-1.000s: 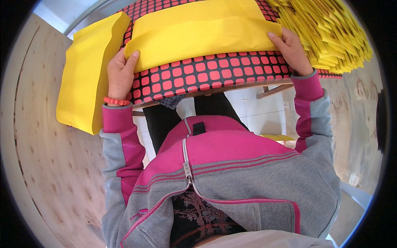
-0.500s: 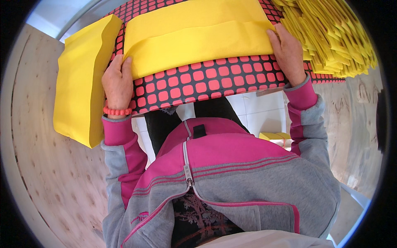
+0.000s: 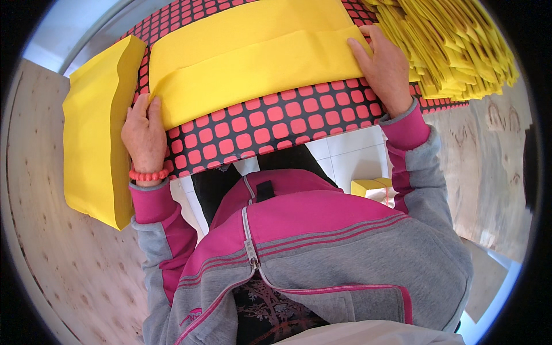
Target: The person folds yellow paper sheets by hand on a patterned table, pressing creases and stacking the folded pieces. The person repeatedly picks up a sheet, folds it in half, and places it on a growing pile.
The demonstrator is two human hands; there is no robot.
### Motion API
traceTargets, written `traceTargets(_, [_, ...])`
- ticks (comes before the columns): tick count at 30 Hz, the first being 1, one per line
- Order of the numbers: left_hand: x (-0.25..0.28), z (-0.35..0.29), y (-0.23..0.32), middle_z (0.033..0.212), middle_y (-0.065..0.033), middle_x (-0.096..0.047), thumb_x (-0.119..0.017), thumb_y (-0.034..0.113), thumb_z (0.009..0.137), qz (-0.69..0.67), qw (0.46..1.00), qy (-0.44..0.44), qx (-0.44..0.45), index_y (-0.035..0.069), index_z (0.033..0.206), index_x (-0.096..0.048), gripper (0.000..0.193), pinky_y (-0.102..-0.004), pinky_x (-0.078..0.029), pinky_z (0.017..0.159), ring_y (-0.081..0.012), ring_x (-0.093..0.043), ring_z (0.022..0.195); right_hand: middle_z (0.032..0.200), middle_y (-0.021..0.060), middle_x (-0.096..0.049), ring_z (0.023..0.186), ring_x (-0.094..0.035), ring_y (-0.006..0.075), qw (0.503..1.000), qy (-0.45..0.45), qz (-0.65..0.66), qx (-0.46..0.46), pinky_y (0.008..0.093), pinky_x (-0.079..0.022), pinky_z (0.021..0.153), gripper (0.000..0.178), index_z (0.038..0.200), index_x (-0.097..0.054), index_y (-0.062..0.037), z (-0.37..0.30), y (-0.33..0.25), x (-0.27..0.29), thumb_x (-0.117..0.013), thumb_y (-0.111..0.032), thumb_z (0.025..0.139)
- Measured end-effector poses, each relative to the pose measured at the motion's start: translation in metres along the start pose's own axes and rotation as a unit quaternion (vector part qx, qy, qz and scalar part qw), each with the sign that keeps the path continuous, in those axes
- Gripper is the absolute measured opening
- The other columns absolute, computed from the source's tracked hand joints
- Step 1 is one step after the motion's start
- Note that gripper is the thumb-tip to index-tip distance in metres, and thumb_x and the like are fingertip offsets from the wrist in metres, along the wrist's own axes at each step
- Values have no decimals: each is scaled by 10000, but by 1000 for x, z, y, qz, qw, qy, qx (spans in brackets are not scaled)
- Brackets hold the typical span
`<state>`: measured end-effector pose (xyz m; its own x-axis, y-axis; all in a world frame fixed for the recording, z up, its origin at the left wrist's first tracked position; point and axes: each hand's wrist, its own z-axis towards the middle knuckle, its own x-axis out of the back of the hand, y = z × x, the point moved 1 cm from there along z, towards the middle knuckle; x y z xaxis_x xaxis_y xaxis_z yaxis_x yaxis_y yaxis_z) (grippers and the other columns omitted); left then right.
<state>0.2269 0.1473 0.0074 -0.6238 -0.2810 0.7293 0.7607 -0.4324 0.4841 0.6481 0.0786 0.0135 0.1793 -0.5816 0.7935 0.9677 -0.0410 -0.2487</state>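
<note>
A yellow cloth sheet (image 3: 247, 69) lies in front of me, its near part folded over into a wide band with a smooth front edge. At the near left corner of this fold my left hand (image 3: 144, 129) pinches the cloth between thumb and fingers; a red beaded bracelet circles that wrist. My right hand (image 3: 386, 66) grips the right end of the fold. Its thumb rests on top of the cloth and the forefinger reaches past the side edge, while the other fingers are mostly hidden.
Under the cloth is a red-and-black checked tabletop (image 3: 270, 118). A thick yellow stack (image 3: 95, 132) stands left, beside my left hand. Many folded yellow pieces (image 3: 454, 52) are piled at the far right. Below the table, a yellow bundle (image 3: 371, 187) sits near the tiled floor.
The cloth, both hands and the table appear shifted left in view, as the whole picture moved. My right thumb now lies further in over the cloth's right end.
</note>
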Motion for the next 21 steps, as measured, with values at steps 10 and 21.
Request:
traceTargets(10, [4, 3, -2, 689, -167, -517, -624, 195, 992, -6, 998, -21, 52, 8, 850, -562, 243, -407, -428, 622, -320, -487, 633, 718, 64, -593, 633, -575, 205, 974, -54, 203, -81, 345, -479, 632, 420, 1289, -647, -48, -9, 8, 8, -728, -254, 932])
traceTargets(21, [-1, 3, -3, 669, -149, -488, -640, 223, 987, -10, 998, -18, 59, 15, 875, -567, 247, -404, -411, 585, -294, -466, 594, 721, 101, -589, 637, -584, 280, 994, -15, 106, -7, 399, -474, 624, 381, 1287, -621, -72, -8, 5, 4, -704, -220, 947])
